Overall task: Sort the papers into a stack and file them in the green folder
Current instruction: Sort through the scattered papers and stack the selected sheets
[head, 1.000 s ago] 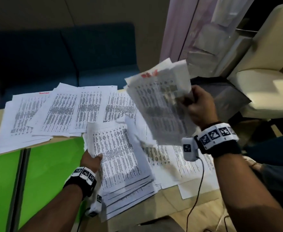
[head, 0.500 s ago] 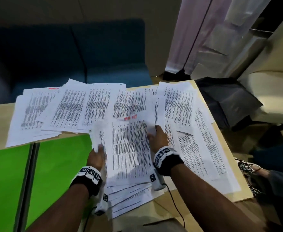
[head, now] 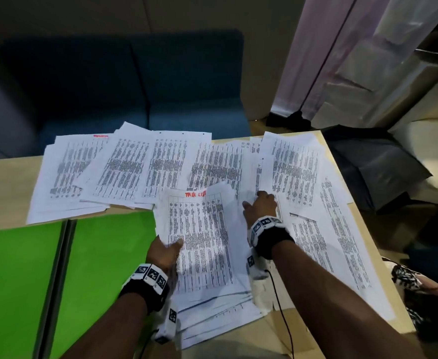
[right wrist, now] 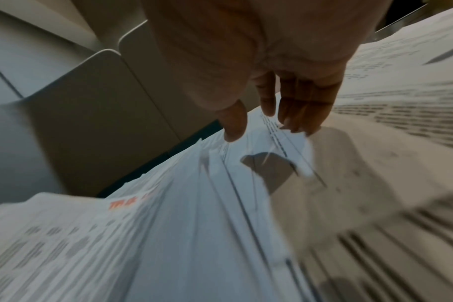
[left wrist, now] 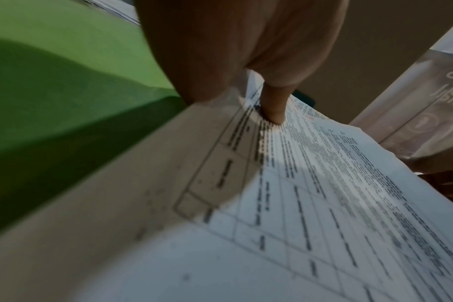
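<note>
The gathered stack (head: pixel 207 255) lies in front of the person, its long axis running from about 6 o'clock to 12 o'clock, tilted slightly toward 11. The left hand (head: pixel 164 251) holds its 9 o'clock edge, thumb pressed on the top sheet and fingers hidden under the paper. The right hand (head: pixel 260 208) is at the stack's 2 o'clock corner, fingers loosely spread with their tips on the loose sheets (head: pixel 316 203) there; it grips nothing that I can see.

The next sheets to collect lie from 12 to 3 o'clock of that hand, so the right hand is the nearer one. More sheets (head: pixel 124 172) fan out at 11 o'clock, nearer the left hand.

Count: one green folder (head: pixel 103 255), lying open at 9 o'clock, just beside the stack; one stack; two hands. The loose sheets overlap too much to count exactly, though about eight show.
</note>
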`<action>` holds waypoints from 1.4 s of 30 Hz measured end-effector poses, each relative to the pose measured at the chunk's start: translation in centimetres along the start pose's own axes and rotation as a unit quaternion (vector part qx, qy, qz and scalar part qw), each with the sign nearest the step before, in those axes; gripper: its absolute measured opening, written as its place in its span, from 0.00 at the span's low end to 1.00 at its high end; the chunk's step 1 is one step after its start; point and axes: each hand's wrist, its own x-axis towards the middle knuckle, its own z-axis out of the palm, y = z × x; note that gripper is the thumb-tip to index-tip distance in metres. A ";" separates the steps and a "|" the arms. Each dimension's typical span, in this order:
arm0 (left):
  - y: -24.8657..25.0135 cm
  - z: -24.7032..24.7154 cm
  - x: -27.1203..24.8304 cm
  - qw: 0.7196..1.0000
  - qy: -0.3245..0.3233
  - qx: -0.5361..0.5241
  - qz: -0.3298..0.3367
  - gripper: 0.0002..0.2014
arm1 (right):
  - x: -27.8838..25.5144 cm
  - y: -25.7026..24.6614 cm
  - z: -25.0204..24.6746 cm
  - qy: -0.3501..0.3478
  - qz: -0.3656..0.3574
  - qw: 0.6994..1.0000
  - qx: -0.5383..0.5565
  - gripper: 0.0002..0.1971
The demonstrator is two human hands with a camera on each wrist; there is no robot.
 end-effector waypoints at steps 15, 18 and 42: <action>-1.8 0.2 1.4 0.999 -0.021 0.017 0.022 0.27 | 2.9 -2.5 2.4 0.026 0.008 0.996 -0.090 0.27; -1.8 0.2 1.6 1.000 -0.024 0.014 0.014 0.24 | 3.3 -2.1 1.7 0.008 0.004 0.998 0.057 0.14; 0.2 0.0 0.1 0.999 -0.015 0.030 -0.020 0.46 | 3.7 7.7 -7.4 0.183 0.090 0.952 0.226 0.05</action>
